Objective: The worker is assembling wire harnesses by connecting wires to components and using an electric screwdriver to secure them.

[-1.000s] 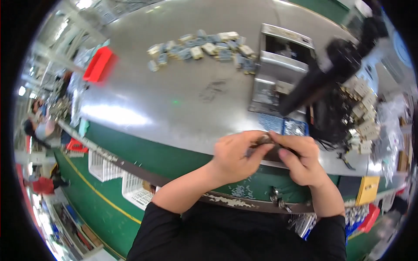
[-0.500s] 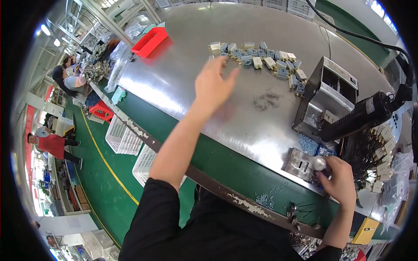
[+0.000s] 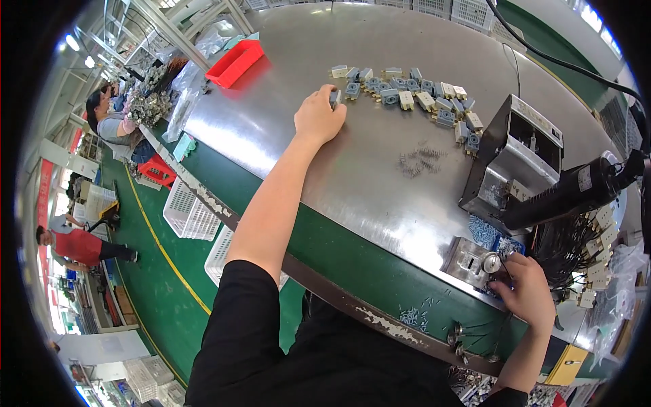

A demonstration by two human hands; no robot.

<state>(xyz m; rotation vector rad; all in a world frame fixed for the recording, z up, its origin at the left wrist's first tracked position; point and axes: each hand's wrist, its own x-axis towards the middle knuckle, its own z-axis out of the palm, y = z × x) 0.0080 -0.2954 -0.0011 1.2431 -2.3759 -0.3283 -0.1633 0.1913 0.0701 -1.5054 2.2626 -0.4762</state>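
Observation:
My left hand (image 3: 321,117) is closed around a small grey plastic block (image 3: 335,99) on the steel tabletop, left of a loose cluster of grey and cream blocks (image 3: 390,95). Its fingertips are partly hidden behind the hand. Low on the right, my right hand (image 3: 525,290) has its fingers bent round a shiny round metal part (image 3: 491,263) with a thin dark wire. That part sits against the right end of a slotted metal fixture (image 3: 466,260). The exact finger contact there is partly covered.
Small springs (image 3: 420,160) lie mid-table. Right of them stand a steel housing (image 3: 519,146) and a black cylindrical tool (image 3: 563,197). Small pins (image 3: 413,317) and wired metal parts (image 3: 457,334) lie on the green front strip. A red bin (image 3: 234,64) sits far left.
My left hand has shifted slightly left and down, going from spread fingers to closed on a grey block. In my right hand the round metal part has turned and dropped slightly.

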